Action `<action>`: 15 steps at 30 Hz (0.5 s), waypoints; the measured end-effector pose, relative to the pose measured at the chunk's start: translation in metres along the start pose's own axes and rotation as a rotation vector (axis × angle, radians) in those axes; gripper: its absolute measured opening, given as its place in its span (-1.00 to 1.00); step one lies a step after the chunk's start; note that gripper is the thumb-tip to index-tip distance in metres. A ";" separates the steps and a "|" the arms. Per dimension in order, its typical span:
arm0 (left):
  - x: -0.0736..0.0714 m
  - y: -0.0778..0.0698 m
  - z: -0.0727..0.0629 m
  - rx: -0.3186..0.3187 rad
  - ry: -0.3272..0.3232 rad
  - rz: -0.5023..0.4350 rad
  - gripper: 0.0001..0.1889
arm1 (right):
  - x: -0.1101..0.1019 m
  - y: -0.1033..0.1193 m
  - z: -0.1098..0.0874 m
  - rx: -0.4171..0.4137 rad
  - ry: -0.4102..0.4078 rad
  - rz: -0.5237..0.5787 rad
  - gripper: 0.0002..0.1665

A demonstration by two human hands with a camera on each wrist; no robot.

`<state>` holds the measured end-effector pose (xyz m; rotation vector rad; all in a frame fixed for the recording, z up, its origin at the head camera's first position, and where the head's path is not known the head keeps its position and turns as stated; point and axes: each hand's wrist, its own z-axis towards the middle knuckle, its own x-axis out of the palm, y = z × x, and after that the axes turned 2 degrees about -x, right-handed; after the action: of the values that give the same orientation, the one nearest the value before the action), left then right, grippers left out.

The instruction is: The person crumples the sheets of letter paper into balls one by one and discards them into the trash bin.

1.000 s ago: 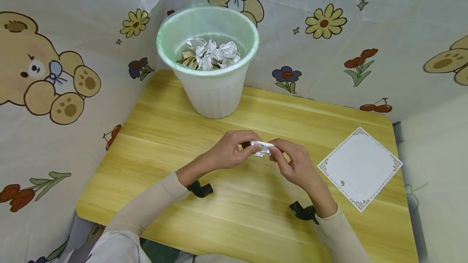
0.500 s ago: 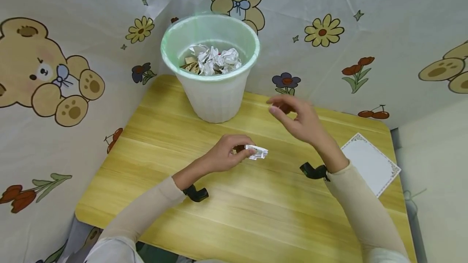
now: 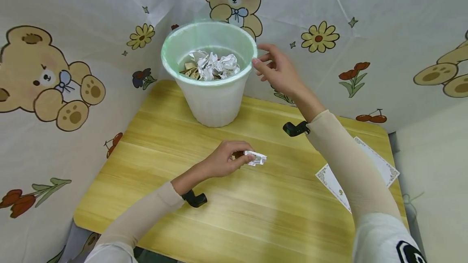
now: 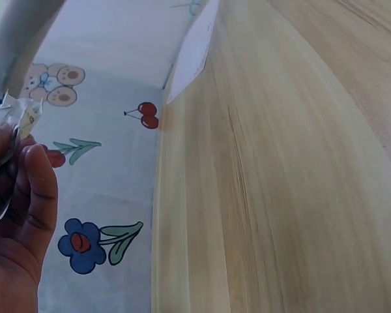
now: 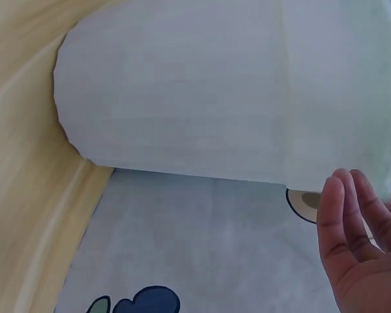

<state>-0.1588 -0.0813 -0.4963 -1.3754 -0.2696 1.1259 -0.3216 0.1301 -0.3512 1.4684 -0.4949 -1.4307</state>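
Observation:
My left hand (image 3: 228,159) pinches a small folded white paper (image 3: 257,158) between thumb and fingers, above the middle of the table. In the left wrist view the crumpled paper (image 4: 18,116) sticks up past the thumb and fingertips. My right hand (image 3: 276,69) is raised at the right side of a white trash bin (image 3: 215,102), its fingertips right at the rim. Seen from the right wrist, the fingers (image 5: 332,215) are extended beside the bin wall (image 5: 182,98), holding nothing. Crumpled white paper (image 3: 215,66) and brown scraps (image 3: 191,71) lie inside the bin, which has a pale green liner.
A white card with an ornate border (image 3: 380,161) lies on the right of the wooden table (image 3: 164,133), partly hidden under my right sleeve. A printed cloth with bears and flowers (image 3: 285,3) hangs behind and to the left of the table.
My right hand has let go of the folded paper and moved up and away to the bin's rim. The left hand keeps holding the paper, nearly in place. The head view has shifted slightly.

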 end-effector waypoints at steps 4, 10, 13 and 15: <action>0.001 -0.001 -0.001 -0.018 0.014 -0.007 -0.89 | 0.007 0.004 0.006 0.053 0.018 -0.019 -0.11; -0.001 -0.002 -0.002 -0.043 0.002 0.007 -0.89 | 0.010 0.003 0.008 0.062 -0.007 -0.017 -0.05; -0.009 -0.007 -0.001 -0.040 -0.036 0.045 -0.90 | 0.010 0.001 0.009 0.050 -0.007 -0.027 -0.04; -0.021 -0.016 0.004 -0.040 -0.088 0.079 -0.90 | 0.010 0.000 0.009 0.043 -0.004 -0.032 -0.03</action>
<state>-0.1645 -0.0915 -0.4725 -1.3833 -0.3045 1.2541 -0.3274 0.1181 -0.3546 1.5142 -0.5097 -1.4562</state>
